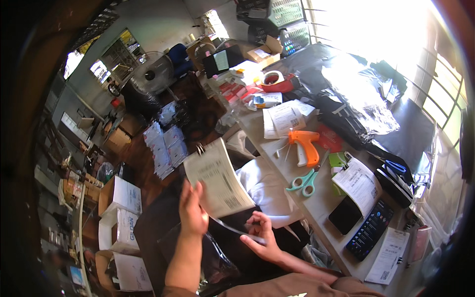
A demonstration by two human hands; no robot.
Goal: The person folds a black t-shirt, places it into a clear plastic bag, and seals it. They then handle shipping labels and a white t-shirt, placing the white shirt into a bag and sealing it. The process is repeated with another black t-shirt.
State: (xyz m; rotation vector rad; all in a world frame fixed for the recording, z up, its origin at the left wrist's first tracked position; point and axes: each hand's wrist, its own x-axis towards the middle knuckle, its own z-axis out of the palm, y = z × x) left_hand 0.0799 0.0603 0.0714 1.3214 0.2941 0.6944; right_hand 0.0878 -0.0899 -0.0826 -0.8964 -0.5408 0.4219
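Observation:
My left hand point(195, 211) grips the lower left edge of a stack of printed paper sheets point(220, 182), held tilted above my lap. The sheets bear writing and barcodes, and a binder clip point(200, 149) pinches their top corner. Under the stack, a thin paper sheet point(232, 228) bows away, seen nearly edge-on. Its far end lies between the thumb and fingers of my right hand point(264, 237). A crinkled dark plastic bag point(219, 256) lies below my hands.
On the table to the right are teal-handled scissors point(305, 182), an orange tagging gun point(306, 146), clipped printed sheets point(358, 183), two phones point(370, 230) and black plastic mailers point(345, 115). Cardboard boxes point(124, 230), wrapped packets point(165, 148) and a fan point(150, 74) stand at left.

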